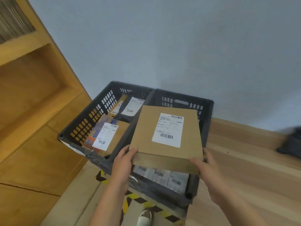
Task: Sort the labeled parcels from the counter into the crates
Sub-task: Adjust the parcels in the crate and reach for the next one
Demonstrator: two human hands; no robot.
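Note:
A flat brown cardboard parcel [167, 137] with a white barcode label faces up above the right dark grey crate [205, 105]. My left hand [124, 162] grips its near left corner and my right hand [203, 165] grips its near right corner. White-labeled parcels [162, 176] lie in the right crate below it. The left crate [91, 118] beside it holds several labeled parcels, among them a colourful packet [104, 136] and a dark bag [130, 108].
Both crates stand on the floor against a pale blue wall. A wooden cabinet [32, 111] rises to the left. Yellow-black tape [130, 203] marks the floor near my shoe [145, 217]. A dark object [291, 142] lies at the far right on the wood floor.

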